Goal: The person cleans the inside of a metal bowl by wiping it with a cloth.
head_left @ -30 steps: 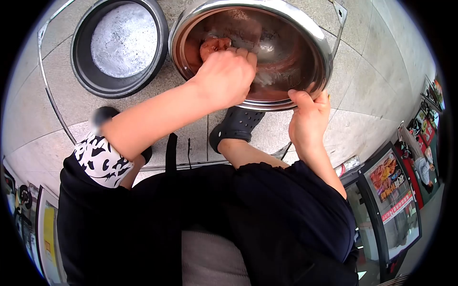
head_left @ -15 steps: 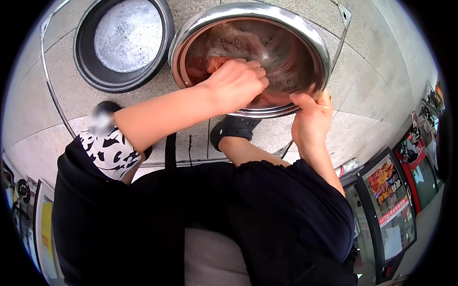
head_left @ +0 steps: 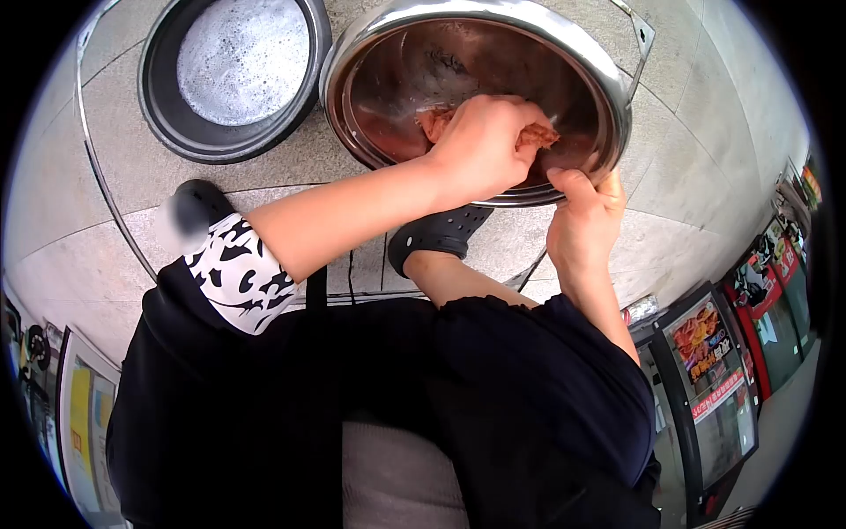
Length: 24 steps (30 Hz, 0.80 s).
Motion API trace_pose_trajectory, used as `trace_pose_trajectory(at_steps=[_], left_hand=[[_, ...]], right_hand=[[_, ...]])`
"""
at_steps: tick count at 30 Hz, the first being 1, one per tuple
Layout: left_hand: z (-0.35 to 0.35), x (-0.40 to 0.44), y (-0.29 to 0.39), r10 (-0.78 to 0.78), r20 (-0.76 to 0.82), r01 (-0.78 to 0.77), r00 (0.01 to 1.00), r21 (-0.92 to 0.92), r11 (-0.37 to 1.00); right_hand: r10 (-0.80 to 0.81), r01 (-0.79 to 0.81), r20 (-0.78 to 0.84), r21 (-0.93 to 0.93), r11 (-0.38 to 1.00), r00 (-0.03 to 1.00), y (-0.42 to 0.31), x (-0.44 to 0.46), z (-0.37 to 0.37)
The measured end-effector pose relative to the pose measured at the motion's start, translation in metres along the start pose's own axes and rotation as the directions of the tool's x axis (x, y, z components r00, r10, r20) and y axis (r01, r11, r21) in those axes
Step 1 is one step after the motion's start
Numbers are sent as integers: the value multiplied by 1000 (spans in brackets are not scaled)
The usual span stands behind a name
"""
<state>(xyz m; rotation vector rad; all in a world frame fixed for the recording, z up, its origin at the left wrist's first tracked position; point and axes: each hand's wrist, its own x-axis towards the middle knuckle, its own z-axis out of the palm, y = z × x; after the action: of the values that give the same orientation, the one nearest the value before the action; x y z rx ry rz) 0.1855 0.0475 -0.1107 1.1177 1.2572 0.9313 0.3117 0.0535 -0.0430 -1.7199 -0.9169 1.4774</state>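
A large shiny steel basin (head_left: 397,53) is tilted toward me, its inside wet and reflective. My left hand (head_left: 489,145) reaches into it, fingers wrapped round a crumpled reddish-brown scrubber (head_left: 538,137) that pokes out on both sides of the hand. The scrubber is against or close to the basin's inner wall near the right; the exact contact is hidden. On the basin's lower right rim, my right hand (head_left: 586,212) keeps a grip, thumb over the edge and the other fingers mostly hidden behind.
Left of the basin stands a dark round tub (head_left: 154,97) holding foamy water (head_left: 242,62). My feet in black clogs (head_left: 436,240) are just below the basin on the tiled floor (head_left: 687,185). Glass-fronted cabinets with posters (head_left: 709,353) stand at the right.
My left hand has swept to the right inside the basin with the scrubber, which now shows more. The basin has shifted slightly right and up, my right hand still on its rim.
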Motion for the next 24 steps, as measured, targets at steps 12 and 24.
trace_pose_trajectory(at_steps=[12,24], left_hand=[[-77,-15,16,117,529,-542,840,815,206],[-72,-23,5,408,674,-772,617,620,142]], right_hand=[[173,-175,-28,-45,984,984,-5,11,-17],[-18,19,19,-105,994,1000,-34,8,-24]])
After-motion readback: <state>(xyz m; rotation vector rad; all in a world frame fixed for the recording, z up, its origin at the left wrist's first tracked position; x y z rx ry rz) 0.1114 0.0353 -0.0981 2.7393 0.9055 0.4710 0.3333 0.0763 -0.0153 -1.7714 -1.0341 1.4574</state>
